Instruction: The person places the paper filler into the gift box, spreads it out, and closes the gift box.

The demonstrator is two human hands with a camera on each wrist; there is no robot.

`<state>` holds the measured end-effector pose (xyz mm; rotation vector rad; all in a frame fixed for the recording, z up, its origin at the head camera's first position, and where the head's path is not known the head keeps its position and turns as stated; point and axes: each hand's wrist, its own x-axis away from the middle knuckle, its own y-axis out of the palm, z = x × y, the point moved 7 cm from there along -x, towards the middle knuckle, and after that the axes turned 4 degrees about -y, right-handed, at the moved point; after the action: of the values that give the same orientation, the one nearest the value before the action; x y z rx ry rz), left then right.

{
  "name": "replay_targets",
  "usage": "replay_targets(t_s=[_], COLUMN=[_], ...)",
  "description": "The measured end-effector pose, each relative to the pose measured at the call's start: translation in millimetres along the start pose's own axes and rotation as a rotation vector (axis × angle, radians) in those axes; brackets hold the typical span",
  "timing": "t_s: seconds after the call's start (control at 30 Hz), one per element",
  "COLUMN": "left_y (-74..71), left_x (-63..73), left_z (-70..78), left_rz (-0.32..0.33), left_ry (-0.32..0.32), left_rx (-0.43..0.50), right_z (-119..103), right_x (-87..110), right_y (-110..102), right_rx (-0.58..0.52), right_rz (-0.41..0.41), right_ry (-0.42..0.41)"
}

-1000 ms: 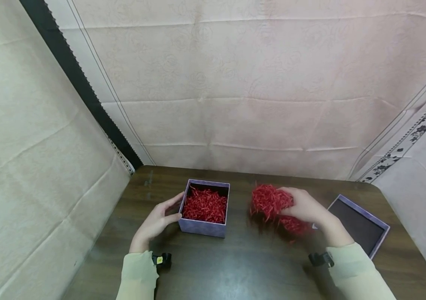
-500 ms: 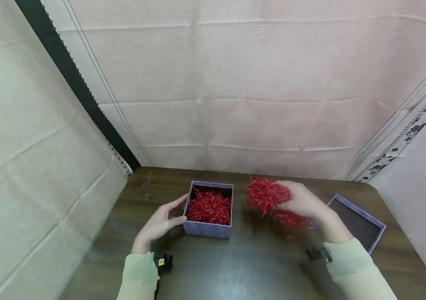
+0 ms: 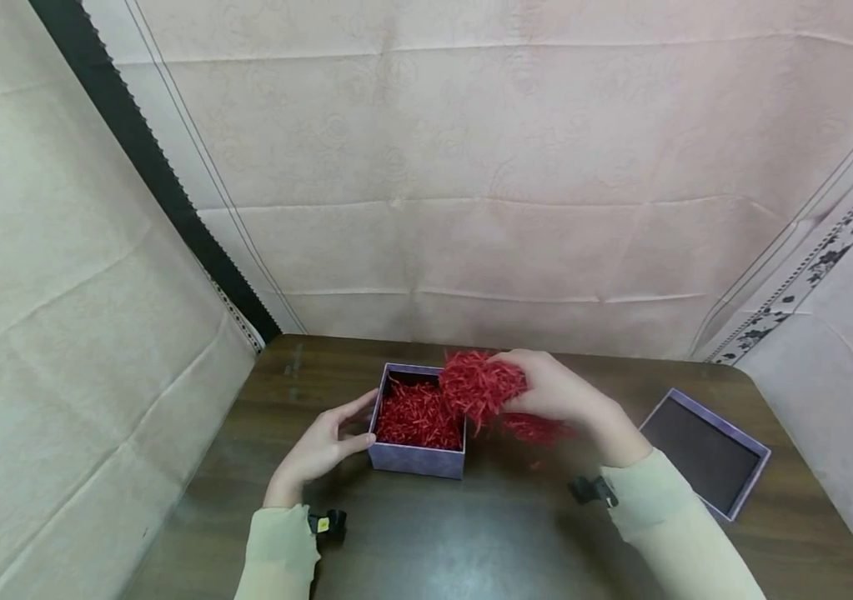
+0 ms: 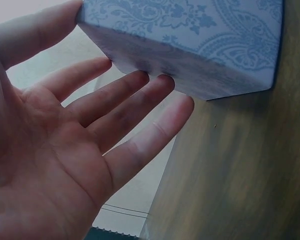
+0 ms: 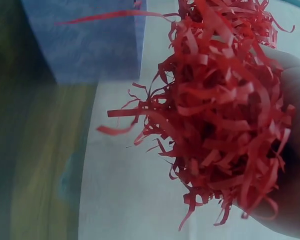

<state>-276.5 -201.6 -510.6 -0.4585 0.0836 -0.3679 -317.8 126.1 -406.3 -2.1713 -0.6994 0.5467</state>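
Observation:
A purple patterned box (image 3: 415,461) stands uncovered on the table, with red shredded paper (image 3: 413,415) inside it. At its left side, my left hand (image 3: 321,446) touches the wall with extended fingertips, the thumb at the near left corner. The left wrist view shows these fingers (image 4: 130,120) against the box's paisley side (image 4: 190,30). My right hand (image 3: 549,390) grips a large clump of red shredded paper (image 3: 477,385) that overhangs the box's right rim. Loose strands trail below that hand. The right wrist view shows the clump (image 5: 225,115) beside the box wall (image 5: 90,45), hiding most fingers.
A box lid (image 3: 704,454) with a dark inside and purple rim lies inner side up at the right. The dark wooden table (image 3: 426,542) meets a pale cloth backdrop (image 3: 456,250) at its far edge. Cloth also hangs at both sides.
My right hand has carried the clump of shredded paper leftward from over the table to the box's right rim. The box and left hand shifted slightly right in view, then stayed almost still.

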Motion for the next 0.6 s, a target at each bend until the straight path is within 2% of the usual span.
replay_targets(t_s=[0.13, 0.3, 0.6], left_y=[-0.3, -0.5, -2.5], left_x=[0.8, 0.9, 1.9], left_z=[0.2, -0.3, -0.3], left_rz=[-0.003, -0.004, -0.005], left_ry=[0.0, -0.003, -0.008], left_rx=[0.003, 0.006, 0.011], right_z=[-17.7, -30.1, -51.5], right_x=[-20.4, -42.5, -70.0], right_y=[11.8, 29.0, 60.1], right_rx=[0.018, 0.096, 0.326], right_rz=[-0.051, -0.111, -0.217], right_ry=[-0.028, -0.028, 0.025])
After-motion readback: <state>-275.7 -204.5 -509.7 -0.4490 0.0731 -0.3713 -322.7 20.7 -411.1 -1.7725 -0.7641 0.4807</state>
